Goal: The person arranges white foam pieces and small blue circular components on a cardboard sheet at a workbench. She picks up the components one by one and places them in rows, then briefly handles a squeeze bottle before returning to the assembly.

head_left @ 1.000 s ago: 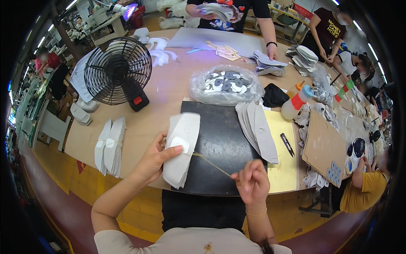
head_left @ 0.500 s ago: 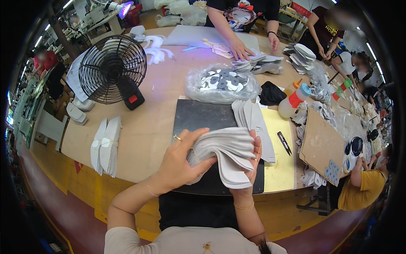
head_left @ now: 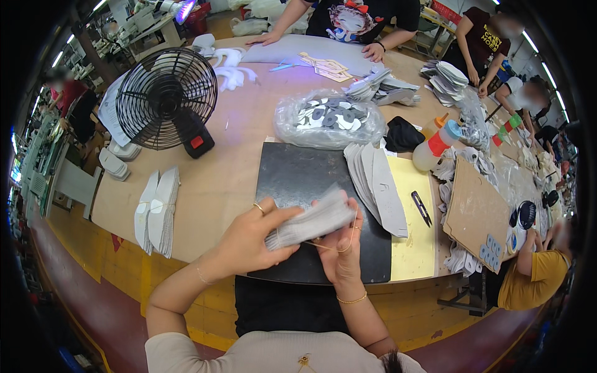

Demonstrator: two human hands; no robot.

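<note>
Stack of white cut pieces [head_left: 314, 221] held above the near edge of the black mat [head_left: 298, 180], left hand [head_left: 252, 239] fingers pinching its left end, right hand [head_left: 339, 248] fingers curled around its right end, thin elastic band [head_left: 323, 247] looped there.

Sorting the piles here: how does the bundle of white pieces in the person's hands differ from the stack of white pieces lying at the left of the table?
The held bundle is off the table, gripped between the left hand and right hand; the left stack rests untouched on the tan tabletop. The held bundle lies tilted over the black mat, with a rubber band by it; the left stack lies clear of the mat. Both are flat, pale cut pieces.
</note>
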